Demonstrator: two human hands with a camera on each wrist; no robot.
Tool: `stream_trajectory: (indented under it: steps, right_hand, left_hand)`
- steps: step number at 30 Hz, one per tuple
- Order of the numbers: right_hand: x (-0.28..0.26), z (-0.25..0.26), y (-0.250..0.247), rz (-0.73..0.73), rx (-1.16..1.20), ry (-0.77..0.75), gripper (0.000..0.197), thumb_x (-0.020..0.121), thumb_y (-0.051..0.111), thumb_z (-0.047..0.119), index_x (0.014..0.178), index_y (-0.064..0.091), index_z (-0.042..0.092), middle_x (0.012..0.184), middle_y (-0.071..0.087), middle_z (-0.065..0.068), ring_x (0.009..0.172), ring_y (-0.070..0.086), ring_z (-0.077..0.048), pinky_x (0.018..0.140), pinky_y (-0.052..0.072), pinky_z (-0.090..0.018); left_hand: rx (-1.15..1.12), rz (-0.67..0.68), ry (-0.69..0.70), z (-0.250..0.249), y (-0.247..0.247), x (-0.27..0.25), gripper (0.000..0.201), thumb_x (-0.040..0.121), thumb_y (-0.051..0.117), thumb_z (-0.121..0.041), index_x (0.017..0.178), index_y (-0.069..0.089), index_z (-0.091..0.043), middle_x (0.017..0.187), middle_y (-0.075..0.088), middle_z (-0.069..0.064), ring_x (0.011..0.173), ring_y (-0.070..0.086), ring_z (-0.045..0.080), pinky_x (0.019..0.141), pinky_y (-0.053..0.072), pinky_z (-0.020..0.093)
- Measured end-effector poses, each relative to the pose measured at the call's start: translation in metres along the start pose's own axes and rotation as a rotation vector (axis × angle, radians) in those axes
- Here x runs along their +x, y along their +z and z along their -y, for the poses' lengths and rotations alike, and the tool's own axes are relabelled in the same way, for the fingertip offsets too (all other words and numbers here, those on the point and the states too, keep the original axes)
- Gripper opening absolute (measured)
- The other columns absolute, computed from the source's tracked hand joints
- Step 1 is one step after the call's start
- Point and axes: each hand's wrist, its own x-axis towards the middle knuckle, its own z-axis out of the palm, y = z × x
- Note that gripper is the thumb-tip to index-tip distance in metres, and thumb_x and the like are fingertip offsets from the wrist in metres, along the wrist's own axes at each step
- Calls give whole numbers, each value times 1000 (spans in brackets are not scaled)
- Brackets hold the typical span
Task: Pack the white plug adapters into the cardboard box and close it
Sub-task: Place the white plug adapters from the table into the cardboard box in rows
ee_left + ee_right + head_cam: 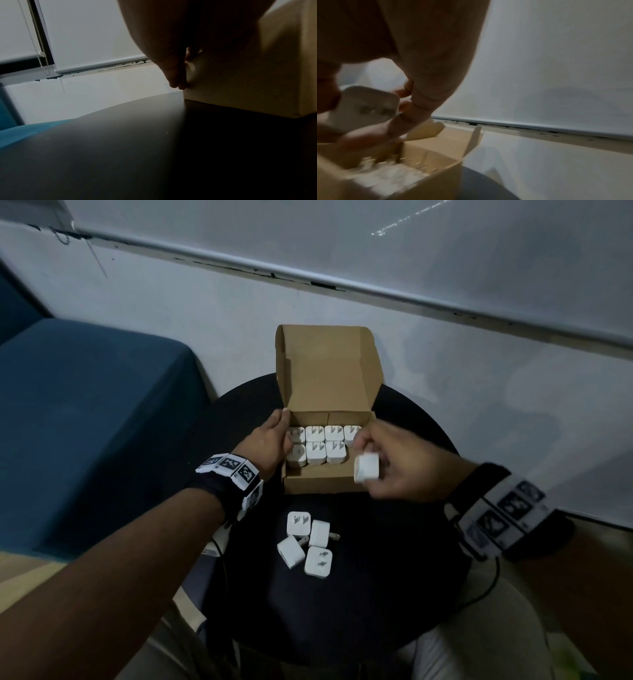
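Cardboard box (322, 484), lid raised, sits at the far edge of the bench (376, 594), holding seven white plug adapters (317, 445). Right hand (400, 470) pinches another adapter (366, 469) above its right end; left hand (270, 440) grips its left wall. Four loose adapters (318, 534) lie mid-bench.

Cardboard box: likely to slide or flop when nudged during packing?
Probably slides easily: the cardboard box sits on a smooth dark table, and the left hand holds its wall. The upright lid looks thin, likely floppy at the crease.
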Motion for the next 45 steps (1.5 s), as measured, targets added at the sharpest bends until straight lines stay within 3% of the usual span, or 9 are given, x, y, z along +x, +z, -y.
stream_trajectory:
  steps: [4, 9, 17, 21, 30, 37, 40, 43, 45]
  right_hand:
    - [31, -22, -19, -63, -97, 52, 49, 71, 82, 31, 117, 63, 30, 104, 45, 9, 88, 48, -3, 78, 37, -13]
    - [57, -31, -2, 62, -240, 156, 56, 81, 73, 24, 134, 54, 25, 119, 42, 3, 109, 48, -16, 98, 43, -29]
    - [67, -30, 18, 49, -481, 137, 56, 77, 68, 11, 128, 46, 18, 121, 56, -5, 108, 56, -26, 79, 41, -27]
    - [71, -33, 22, 9, -650, 85, 59, 75, 66, 7, 127, 44, 26, 115, 63, 1, 106, 56, -20, 86, 33, -29]
    - [72, -30, 30, 52, -511, 116, 74, 72, 69, -9, 133, 41, 20, 127, 49, -4, 103, 58, -31, 80, 49, -37]
    - [73, -34, 29, 53, -400, 153, 83, 67, 75, -8, 137, 40, 18, 127, 46, -3, 108, 55, -24, 82, 46, -32]
    - [63, -30, 25, 25, -378, 144, 71, 75, 74, 4, 136, 42, 17, 130, 43, -3, 109, 55, -26, 87, 48, -33]
    - [40, -8, 26, -195, -248, -14, 41, 84, 67, 18, 123, 55, 19, 117, 52, 2, 98, 58, -20, 83, 48, -32]
    - [23, 16, 32, -124, -151, -113, 26, 86, 65, 26, 111, 61, 26, 105, 54, 11, 91, 55, -8, 82, 49, -29]
  left_hand:
    - [-13, 6, -5, 0, -2, 0, 52, 101, 27, -28, 149, 14, -12, 158, 10, 12, 139, 30, 32, 113, 25, 34]
    - [-33, 7, 1, 0, -1, 0, 52, 101, 28, -28, 149, 15, -12, 158, 11, 12, 138, 32, 33, 113, 26, 36]
    - [-43, -6, 29, 2, -1, -1, 52, 100, 29, -27, 148, 16, -11, 157, 15, 10, 135, 35, 33, 111, 30, 38]
    - [-47, -5, 30, 2, -1, -1, 52, 100, 28, -28, 148, 16, -11, 157, 15, 10, 134, 36, 33, 110, 31, 39]
    - [-45, -26, 48, 2, 0, -1, 50, 100, 31, -25, 146, 21, -8, 154, 21, 11, 127, 43, 37, 106, 37, 45]
    - [-46, -22, 41, 2, 0, -2, 51, 100, 29, -26, 147, 18, -9, 155, 19, 10, 131, 40, 35, 109, 34, 41]
    - [-43, -17, 33, 2, -1, -2, 52, 100, 29, -27, 148, 17, -9, 156, 18, 10, 132, 38, 34, 109, 32, 39]
    - [-42, -20, 42, 2, 0, -1, 52, 100, 30, -27, 147, 18, -8, 154, 20, 10, 127, 43, 36, 106, 36, 40]
    - [-38, -30, 41, 1, 0, -2, 51, 100, 30, -26, 147, 19, -8, 154, 21, 11, 126, 44, 37, 106, 37, 40]
